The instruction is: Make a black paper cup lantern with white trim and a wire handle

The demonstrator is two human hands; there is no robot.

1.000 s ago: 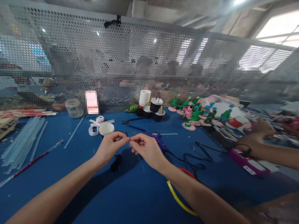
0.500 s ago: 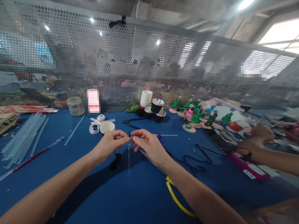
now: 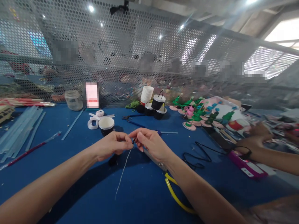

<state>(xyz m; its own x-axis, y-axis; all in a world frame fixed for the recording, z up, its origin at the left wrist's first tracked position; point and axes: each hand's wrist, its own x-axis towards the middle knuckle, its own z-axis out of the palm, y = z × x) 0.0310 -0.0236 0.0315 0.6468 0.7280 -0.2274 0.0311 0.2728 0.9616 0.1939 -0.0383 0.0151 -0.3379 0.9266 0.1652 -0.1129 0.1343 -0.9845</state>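
My left hand [image 3: 114, 143] and my right hand [image 3: 150, 140] meet above the middle of the blue table, both closed in pinches. Between their fingertips is a small black piece [image 3: 134, 141], and a thin silvery twisted strand [image 3: 121, 175] hangs from it, slanting down to the left. My fingers partly hide the black piece. Just behind my left hand stands a black cup with a white rim [image 3: 106, 123]. Under that hand lies a dark fuzzy thing [image 3: 113, 160], mostly covered. Scissors with yellow handles [image 3: 173, 192] lie beneath my right wrist.
Pliers [image 3: 133, 117] and lidded black buckets [image 3: 158, 102] sit at the back. Several green potted figures [image 3: 197, 116] stand to the right. There, a co-worker's arm [image 3: 268, 155] reaches past a purple device [image 3: 246, 165] with a black cable. Pale translucent strips [image 3: 22, 130] are at left.
The silvery strand hung straight down and now slants down to the left, showing more length. The black piece has tipped from upright. My hands have turned slightly and moved a little right.
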